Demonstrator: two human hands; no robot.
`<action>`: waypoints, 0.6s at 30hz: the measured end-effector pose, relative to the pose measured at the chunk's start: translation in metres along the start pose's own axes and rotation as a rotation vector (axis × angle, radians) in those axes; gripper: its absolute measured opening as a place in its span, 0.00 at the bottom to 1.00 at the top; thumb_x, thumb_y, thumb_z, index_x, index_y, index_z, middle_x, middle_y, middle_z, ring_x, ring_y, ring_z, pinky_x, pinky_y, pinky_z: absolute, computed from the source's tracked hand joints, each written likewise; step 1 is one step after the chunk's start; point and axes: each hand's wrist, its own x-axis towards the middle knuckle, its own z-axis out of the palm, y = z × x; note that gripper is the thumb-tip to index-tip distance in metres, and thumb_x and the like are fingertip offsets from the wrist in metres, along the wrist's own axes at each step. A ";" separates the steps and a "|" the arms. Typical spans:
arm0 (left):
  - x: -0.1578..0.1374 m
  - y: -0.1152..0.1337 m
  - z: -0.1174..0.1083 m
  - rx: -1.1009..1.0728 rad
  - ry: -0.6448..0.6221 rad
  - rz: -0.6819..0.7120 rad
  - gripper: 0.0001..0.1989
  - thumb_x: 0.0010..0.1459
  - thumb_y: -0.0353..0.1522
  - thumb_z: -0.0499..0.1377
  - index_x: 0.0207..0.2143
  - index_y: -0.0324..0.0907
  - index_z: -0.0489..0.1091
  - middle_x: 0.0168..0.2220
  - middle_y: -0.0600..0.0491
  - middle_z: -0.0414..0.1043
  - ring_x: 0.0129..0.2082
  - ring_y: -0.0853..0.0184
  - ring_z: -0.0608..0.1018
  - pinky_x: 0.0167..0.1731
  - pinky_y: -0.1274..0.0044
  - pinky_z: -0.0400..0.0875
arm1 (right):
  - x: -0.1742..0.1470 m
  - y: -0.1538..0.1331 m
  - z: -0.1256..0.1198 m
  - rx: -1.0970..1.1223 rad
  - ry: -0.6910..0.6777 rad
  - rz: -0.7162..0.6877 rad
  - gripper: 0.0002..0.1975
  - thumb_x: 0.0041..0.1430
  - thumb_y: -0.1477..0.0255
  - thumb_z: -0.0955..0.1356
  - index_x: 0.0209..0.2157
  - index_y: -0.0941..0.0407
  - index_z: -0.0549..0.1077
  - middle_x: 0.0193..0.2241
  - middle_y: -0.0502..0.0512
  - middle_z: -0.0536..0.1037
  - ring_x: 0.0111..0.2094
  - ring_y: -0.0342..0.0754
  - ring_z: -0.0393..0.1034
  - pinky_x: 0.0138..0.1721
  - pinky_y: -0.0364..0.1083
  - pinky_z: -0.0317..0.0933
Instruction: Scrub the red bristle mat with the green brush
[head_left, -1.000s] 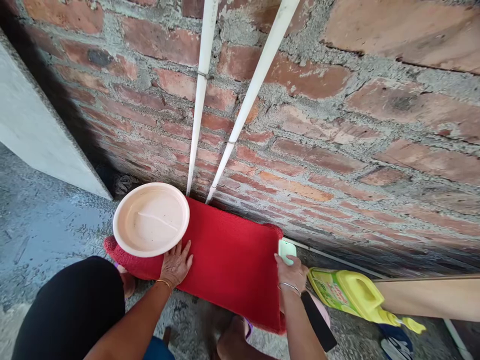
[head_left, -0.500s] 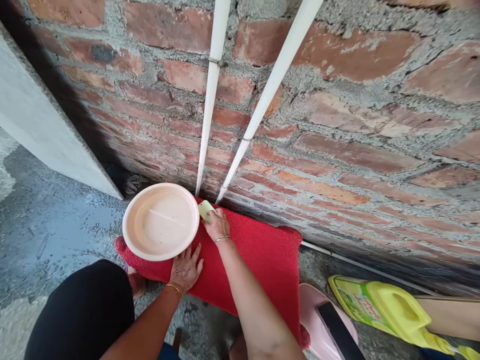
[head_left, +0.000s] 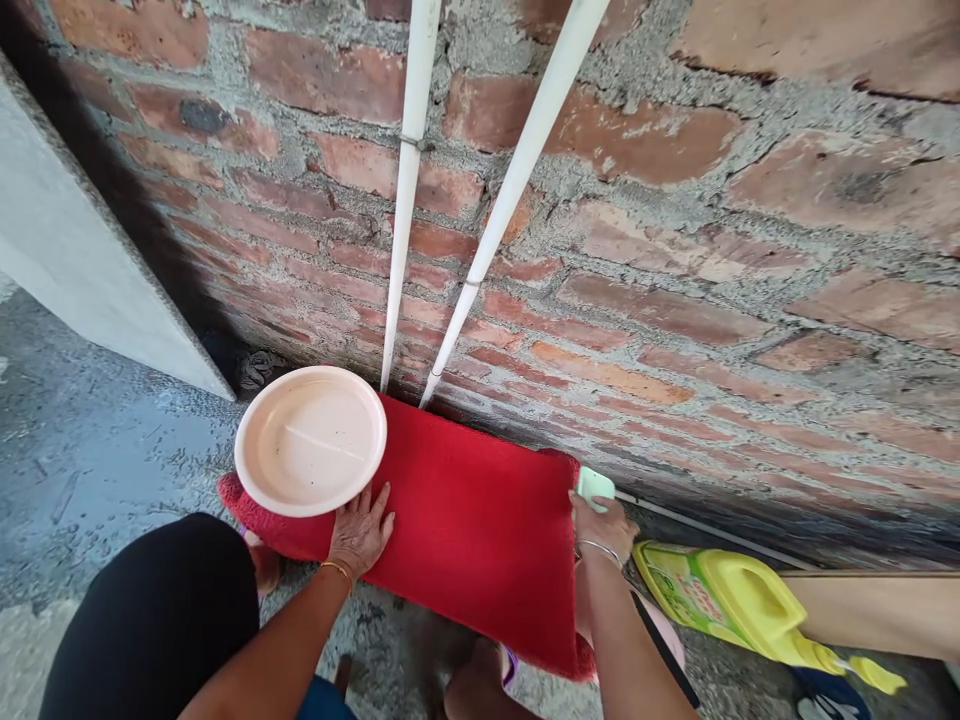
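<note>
A red plush mat (head_left: 465, 520) lies spread out along the brick wall, its ends hanging down on both sides. My left hand (head_left: 361, 532) rests flat on its left part, fingers spread and touching the rim of a pale pink basin (head_left: 311, 372). The basin stands on the mat's left end and seems to hold a little water. At the far right edge of the mat, my right hand (head_left: 607, 525) grips a pale green scrub brush (head_left: 596, 484). The underside of the brush is hidden.
Two white pipes (head_left: 403, 200) run down the brick wall (head_left: 637, 280) behind the mat. On the floor at right lie a yellow bottle (head_left: 720, 590) and a pale board (head_left: 885, 610). A grey slab (head_left: 97, 240) leans at left. My right forearm partly covers a pink object.
My right hand has swept the scrub brush from beside the basin rightward across the mat to its far right edge. My left hand stays beside the basin. The view has shifted slightly.
</note>
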 end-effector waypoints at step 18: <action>0.002 -0.003 0.003 -0.019 -0.055 -0.007 0.24 0.62 0.40 0.47 0.59 0.47 0.62 0.56 0.43 0.67 0.56 0.54 0.67 0.54 0.60 0.59 | -0.211 -0.161 0.090 0.106 -0.412 -0.753 0.13 0.46 0.64 0.71 0.35 0.52 0.72 0.37 0.52 0.66 0.39 0.48 0.64 0.37 0.44 0.58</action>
